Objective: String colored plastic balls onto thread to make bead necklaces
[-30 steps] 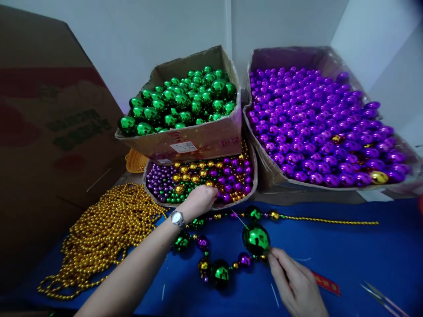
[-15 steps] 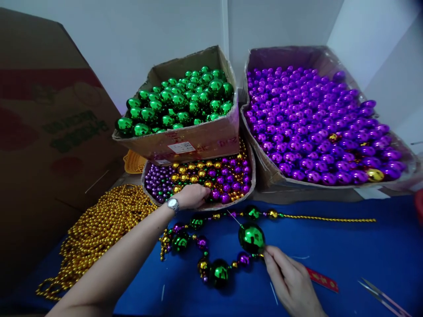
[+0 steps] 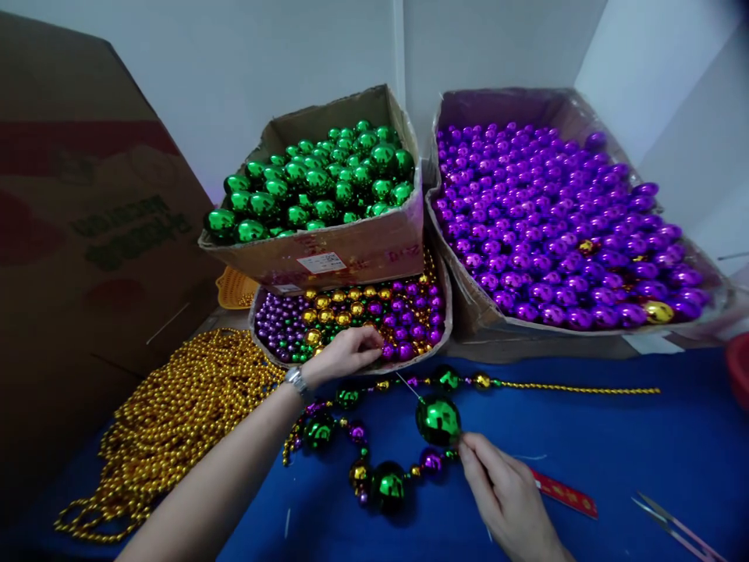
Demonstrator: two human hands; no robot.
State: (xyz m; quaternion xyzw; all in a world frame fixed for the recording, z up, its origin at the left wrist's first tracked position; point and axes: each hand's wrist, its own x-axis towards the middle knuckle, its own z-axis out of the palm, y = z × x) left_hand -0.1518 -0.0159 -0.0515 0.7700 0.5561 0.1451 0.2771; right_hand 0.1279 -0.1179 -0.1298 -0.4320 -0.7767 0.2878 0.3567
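Observation:
My left hand point(image 3: 349, 353), with a watch on its wrist, is over the front rim of the low box of mixed beads point(image 3: 403, 311), its fingers curled together. What they hold, if anything, is hidden. My right hand point(image 3: 508, 490) pinches the bead necklace point(image 3: 431, 460) just behind a large green bead point(image 3: 438, 420). From that bead's far side a thin needle or wire point(image 3: 408, 386) points up and left toward the box. The rest of the necklace, with green, purple and gold beads, lies in a loop on the blue cloth.
A box of green beads point(image 3: 316, 181) rests above the mixed beads, beside a big box of purple beads point(image 3: 550, 226). Gold bead strands point(image 3: 181, 421) are piled at left. Tweezers or snips point(image 3: 672, 523) and a red strip point(image 3: 566, 496) lie at right.
My left hand has drawn back slightly right and toward me from among the beads to the box's front rim. My right hand and the large green bead have shifted slightly left.

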